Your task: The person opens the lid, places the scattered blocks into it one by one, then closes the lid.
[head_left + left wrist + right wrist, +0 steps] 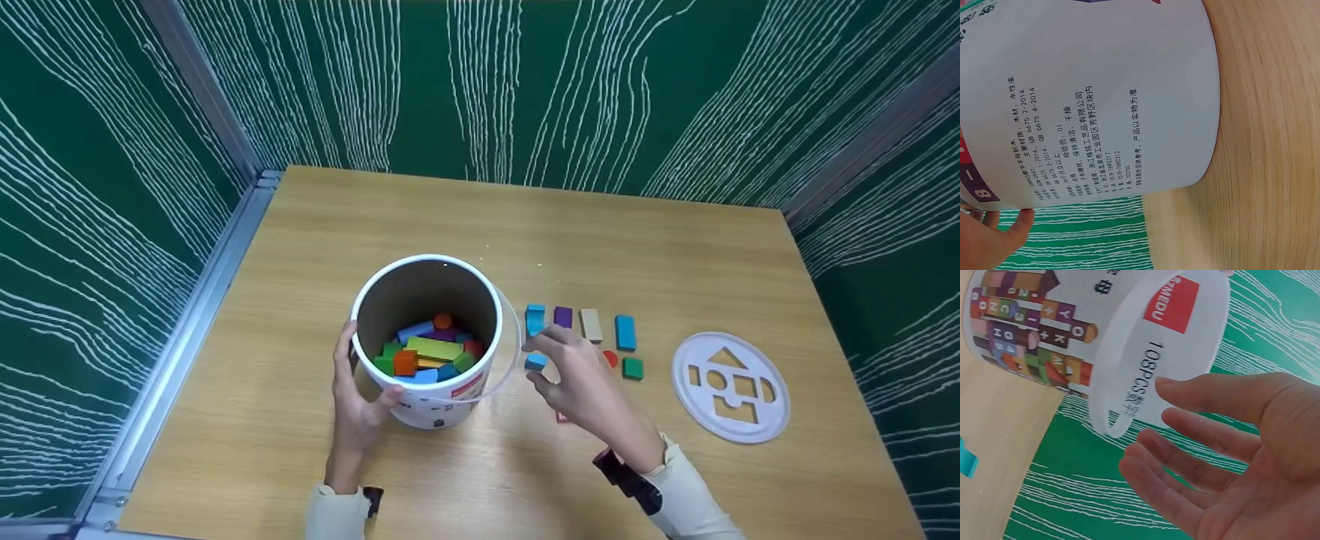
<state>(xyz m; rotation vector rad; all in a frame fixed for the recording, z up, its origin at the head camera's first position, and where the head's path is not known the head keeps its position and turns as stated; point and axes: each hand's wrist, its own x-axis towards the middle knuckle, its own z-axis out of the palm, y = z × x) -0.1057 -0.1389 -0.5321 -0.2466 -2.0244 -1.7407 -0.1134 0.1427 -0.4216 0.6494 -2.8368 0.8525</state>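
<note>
A white bucket (pixel 442 409) with a printed wall holds several coloured wooden blocks (pixel 435 349). My left hand (pixel 358 409) grips its left side near the rim, thumb at the front and fingers farther back. Printed text on the bucket wall (pixel 1100 101) fills much of the left wrist view. To the right of the bucket, my right hand (pixel 577 375) is held over the table with fingers spread and bent. Its palm (pixel 1235 495) holds nothing in the right wrist view. A small blue block (pixel 535 362) shows between thumb and fingertips in the head view, apparently below them.
Loose blocks lie around the right hand, among them a purple block (pixel 563 316), a beige block (pixel 591 325), a blue block (pixel 625 333) and a green block (pixel 633 368). Farther right lies a white lid (pixel 694 397) with shaped holes. The bucket's clear handle (pixel 516 360) hangs on its right.
</note>
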